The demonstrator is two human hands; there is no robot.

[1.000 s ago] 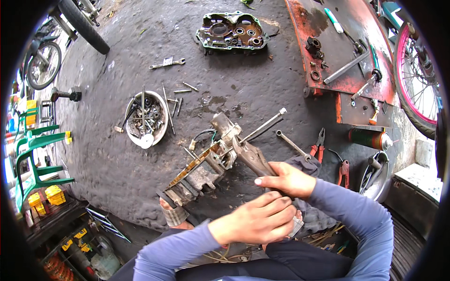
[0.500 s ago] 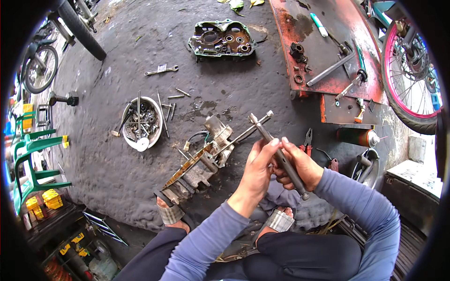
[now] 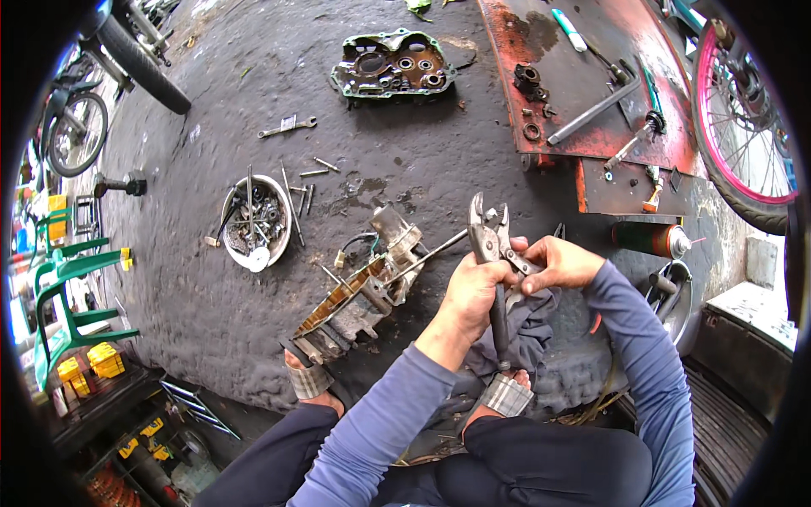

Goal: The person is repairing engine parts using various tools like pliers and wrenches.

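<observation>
My left hand [image 3: 469,300] is closed around metal locking pliers [image 3: 490,237], held upright with jaws toward the far side. My right hand [image 3: 557,266] grips the pliers' other handle. Just left of them lies a dirty engine case half [image 3: 342,317], a long bolt or rod [image 3: 432,253] sticking out toward the pliers. A grey cloth [image 3: 528,334] lies beneath my hands, near my sandalled feet. A white bowl of hardware [image 3: 262,220] sits farther left, with loose studs [image 3: 314,173] beside it.
A second case half [image 3: 393,68] and a spanner [image 3: 287,127] lie ahead. At right are a red metal platform [image 3: 583,101] with parts, a spray can [image 3: 646,237], a metal basin [image 3: 672,304] and a pink-rimmed wheel [image 3: 752,182]. Green chairs [image 3: 76,287] stand left.
The pliers have been lifted from beside the case and turned upright, their jaws facing away and spread apart. My left hand has moved up along them; my right hand has shifted right and upward.
</observation>
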